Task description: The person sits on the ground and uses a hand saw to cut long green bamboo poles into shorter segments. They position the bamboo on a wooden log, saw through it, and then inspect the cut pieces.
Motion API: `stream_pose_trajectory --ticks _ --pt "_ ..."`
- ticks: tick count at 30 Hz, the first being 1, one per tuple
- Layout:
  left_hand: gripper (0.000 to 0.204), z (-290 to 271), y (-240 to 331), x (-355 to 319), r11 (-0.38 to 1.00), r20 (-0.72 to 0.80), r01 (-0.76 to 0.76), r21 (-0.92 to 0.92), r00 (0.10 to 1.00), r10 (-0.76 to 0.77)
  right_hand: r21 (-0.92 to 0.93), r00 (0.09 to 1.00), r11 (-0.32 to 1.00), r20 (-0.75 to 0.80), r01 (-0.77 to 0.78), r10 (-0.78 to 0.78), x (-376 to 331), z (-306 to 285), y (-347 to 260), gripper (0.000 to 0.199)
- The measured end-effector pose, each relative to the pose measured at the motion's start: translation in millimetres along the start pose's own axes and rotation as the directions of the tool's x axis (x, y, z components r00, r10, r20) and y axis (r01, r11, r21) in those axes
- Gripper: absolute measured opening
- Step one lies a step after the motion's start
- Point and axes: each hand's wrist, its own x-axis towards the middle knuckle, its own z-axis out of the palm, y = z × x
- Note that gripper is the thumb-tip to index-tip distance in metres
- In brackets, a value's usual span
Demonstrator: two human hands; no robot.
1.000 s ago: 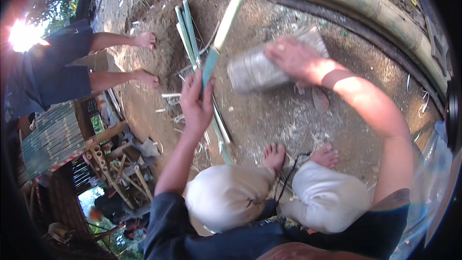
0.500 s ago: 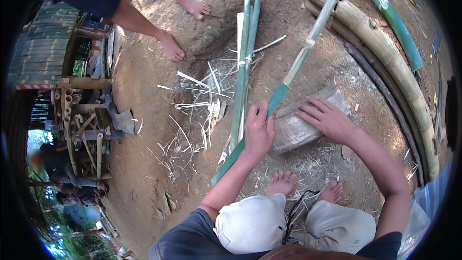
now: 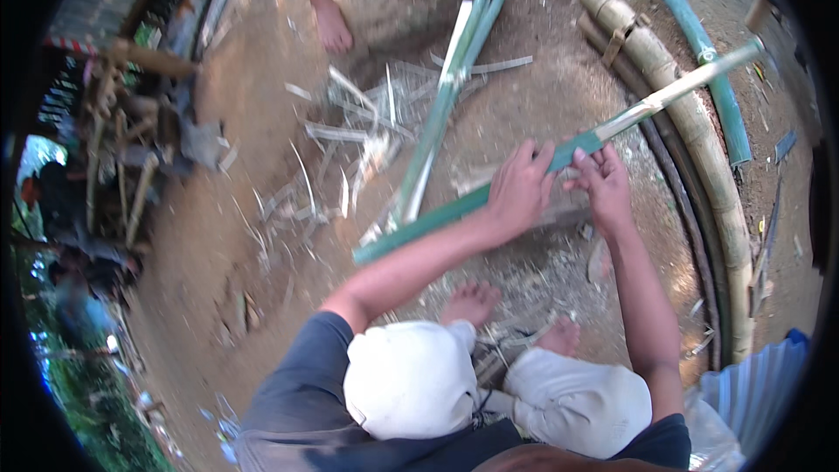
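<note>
A long green bamboo strip (image 3: 437,217) lies slantwise across the front of me, its far-right part peeled to a pale surface. My left hand (image 3: 522,185) is closed around its green middle. My right hand (image 3: 606,188) pinches it with thumb and fingers near the border between green and pale. Below both hands sits a greyish block (image 3: 564,210), mostly covered by the hands and the strip. Just left of my left hand, several green bamboo strips (image 3: 437,127) lie together on the ground, the held strip's lower end crossing close to their near ends.
Pale shavings (image 3: 371,153) litter the dirt on the left. Thick bamboo poles (image 3: 690,131) and a green bamboo piece (image 3: 712,70) lie at right. Another person's bare feet (image 3: 332,24) are at the top. A corrugated sheet (image 3: 756,393) is at lower right; a bamboo structure (image 3: 131,131) stands left.
The bamboo strip has swung from steep to flatter, its far end going right and down. My right hand has left the grey block and taken hold of the strip. The view has shifted.
</note>
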Motion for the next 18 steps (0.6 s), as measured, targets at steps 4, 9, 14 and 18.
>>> stream_pose_trajectory --ticks 4,9,14,18 --pt "0.06 32.3 -11.3 -17.2 0.996 0.021 -0.087 -0.032 0.996 0.088 0.001 0.997 1.0 -0.08 -0.015 0.015 -8.2 -32.0 26.3 0.024" --pt "0.099 19.1 -22.7 -42.9 0.937 -0.048 -0.265 0.229 0.958 0.283 0.051 0.972 0.998 -0.234 -0.028 0.039 -13.0 -84.3 29.0 0.025" --pt "0.117 -9.1 -50.5 -57.4 0.903 0.241 -0.206 0.378 0.963 0.119 0.074 0.98 0.997 -0.2 -0.006 0.021 -2.9 -129.1 22.4 0.03" --pt "0.119 -12.1 -50.8 -41.7 0.919 0.431 -0.135 0.371 0.902 -0.042 0.079 0.981 0.997 -0.193 -0.009 0.024 4.4 -130.4 30.4 0.034"
